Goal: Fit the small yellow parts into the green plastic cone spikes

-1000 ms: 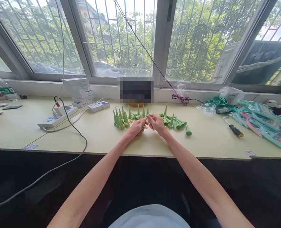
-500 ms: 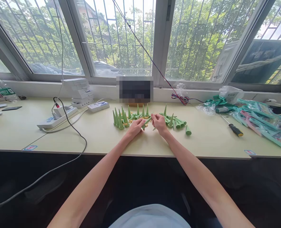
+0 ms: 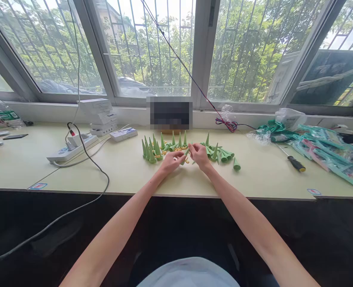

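Observation:
Between my two hands a small green cone point(image 3: 186, 152) is held at a slant above the table. My right hand point(image 3: 199, 154) pinches it near its narrow upper end. My left hand point(image 3: 171, 161) has its thumb and fingers closed around its lower part, which they partly hide. Left of my hands, several green cones point(image 3: 151, 154) stand upright on their wide ends. Behind my fingers lie small yellow-orange pieces point(image 3: 180, 149), too small to make out well. More green cones point(image 3: 226, 154) lie on their sides to the right, with a few upright among them.
The pale table point(image 3: 263, 171) runs along a barred window. A power strip point(image 3: 71, 148) with a dark cable and stacked white boxes point(image 3: 97, 115) are at left. A screwdriver point(image 3: 296, 163) and plastic-wrapped teal packages point(image 3: 328, 151) lie at right. A blurred dark block point(image 3: 171, 113) stands behind.
My left hand's fingers have shifted slightly around the lower part of the cone, and the cone is tilted more steeply. My right hand stays nearly in place.

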Demonstrator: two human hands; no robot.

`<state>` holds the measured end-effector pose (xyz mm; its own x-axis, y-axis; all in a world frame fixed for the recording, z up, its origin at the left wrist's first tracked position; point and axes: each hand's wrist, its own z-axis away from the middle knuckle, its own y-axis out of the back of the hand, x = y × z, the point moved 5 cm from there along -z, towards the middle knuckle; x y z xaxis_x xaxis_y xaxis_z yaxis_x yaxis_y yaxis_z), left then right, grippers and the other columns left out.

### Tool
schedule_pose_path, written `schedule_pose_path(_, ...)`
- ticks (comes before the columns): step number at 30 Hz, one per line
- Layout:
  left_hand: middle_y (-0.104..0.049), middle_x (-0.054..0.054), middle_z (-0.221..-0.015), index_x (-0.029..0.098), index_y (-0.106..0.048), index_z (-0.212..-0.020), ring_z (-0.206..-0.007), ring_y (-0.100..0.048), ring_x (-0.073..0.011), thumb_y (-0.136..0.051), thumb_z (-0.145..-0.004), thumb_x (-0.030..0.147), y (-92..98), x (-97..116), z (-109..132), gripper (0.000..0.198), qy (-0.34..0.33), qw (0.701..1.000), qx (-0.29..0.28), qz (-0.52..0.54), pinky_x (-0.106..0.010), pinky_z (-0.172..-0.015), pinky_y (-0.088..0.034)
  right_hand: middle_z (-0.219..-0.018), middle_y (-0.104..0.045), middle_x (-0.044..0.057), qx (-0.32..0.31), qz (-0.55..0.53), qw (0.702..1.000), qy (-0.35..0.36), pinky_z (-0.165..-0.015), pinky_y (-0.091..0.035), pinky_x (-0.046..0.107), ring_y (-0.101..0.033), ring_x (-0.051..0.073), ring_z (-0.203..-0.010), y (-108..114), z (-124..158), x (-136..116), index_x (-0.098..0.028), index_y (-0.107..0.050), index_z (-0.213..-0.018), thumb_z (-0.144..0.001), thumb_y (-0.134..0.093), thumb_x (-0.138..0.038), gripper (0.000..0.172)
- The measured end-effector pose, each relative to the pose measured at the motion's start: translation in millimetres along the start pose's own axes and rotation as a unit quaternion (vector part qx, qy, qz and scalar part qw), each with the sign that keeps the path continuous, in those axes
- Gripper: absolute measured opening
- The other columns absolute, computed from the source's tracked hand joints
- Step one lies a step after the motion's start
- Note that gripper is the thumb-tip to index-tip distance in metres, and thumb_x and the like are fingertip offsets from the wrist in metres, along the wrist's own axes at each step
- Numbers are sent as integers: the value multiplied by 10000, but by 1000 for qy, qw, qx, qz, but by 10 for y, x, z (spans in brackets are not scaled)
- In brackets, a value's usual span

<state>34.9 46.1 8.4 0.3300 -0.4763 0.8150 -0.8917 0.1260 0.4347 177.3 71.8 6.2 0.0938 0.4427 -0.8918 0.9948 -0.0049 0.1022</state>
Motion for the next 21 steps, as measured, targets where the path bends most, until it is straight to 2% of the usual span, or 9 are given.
schedule_pose_path(1, -721, -78, -838, 159, -714, -834, -750, -644, -180, -619, -826, 445, -4, -7, -2, 301, -4, 1000, -3, -6, -264, -628, -500, -484, -437, -41, 21, -19, 1000, 13, -415, -317, 246, -384, 92, -415, 19, 8, -21, -217, -458, -628, -825, -564, -655, 491)
schedule_pose_path(3, -720, -77, -840, 159, -714, -835, -750, -645, -182, -616, -826, 449, -6, -24, -10, 306, -12, 1000, -3, -17, -274, -638, -502, -482, -438, -44, 24, -39, 999, 22, -420, -318, 242, -381, 87, -415, 12, 26, -51, -212, -476, -624, -821, -591, -628, 474)
schedule_pose_path(7, -708, -48, -780, 177, -704, -806, -690, -611, -162, -616, -821, 413, 32, -46, -24, 253, -32, 997, 36, -63, -270, -606, -475, -514, -480, -46, 31, -59, 998, 4, -419, -331, 245, -403, 95, -416, 4, 40, -67, -208, -534, -748, -827, -593, -611, 414)
schedule_pose_path(10, -703, -30, -759, 187, -691, -786, -640, -573, -146, -624, -809, 365, 64, -49, -23, 192, -39, 990, 71, -113, -273, -600, -453, -537, -519, -40, 61, -35, 998, -9, -431, -356, 248, -435, 108, -427, 35, 37, -58, -207, -539, -850, -842, -575, -604, 399)
schedule_pose_path(15, -666, -20, -802, 186, -652, -774, -567, -506, -112, -638, -795, 293, 70, -23, -11, 110, -57, 978, 105, -169, -277, -617, -441, -537, -538, -27, 73, 33, 997, 0, -475, -390, 255, -476, 127, -453, 50, 42, -73, -204, -535, -848, -889, -524, -555, 354)
schedule_pose_path(18, -618, -30, -845, 177, -628, -786, -551, -494, -99, -640, -799, 285, 126, -9, 1, 109, -67, 967, 164, -180, -279, -633, -453, -537, -545, -21, 65, 55, 996, 10, -498, -401, 261, -493, 136, -464, 37, 46, -88, -206, -533, -832, -896, -509, -552, 352)
schedule_pose_path(21, -569, -23, -765, 177, -617, -809, -578, -505, -126, -624, -821, 298, 231, -9, 33, 122, -53, 944, 252, -207, -287, -642, -445, -528, -544, -18, 59, 69, 996, 12, -510, -402, 268, -488, 139, -457, 28, 42, -85, -209, -532, -808, -892, -494, -578, 381)
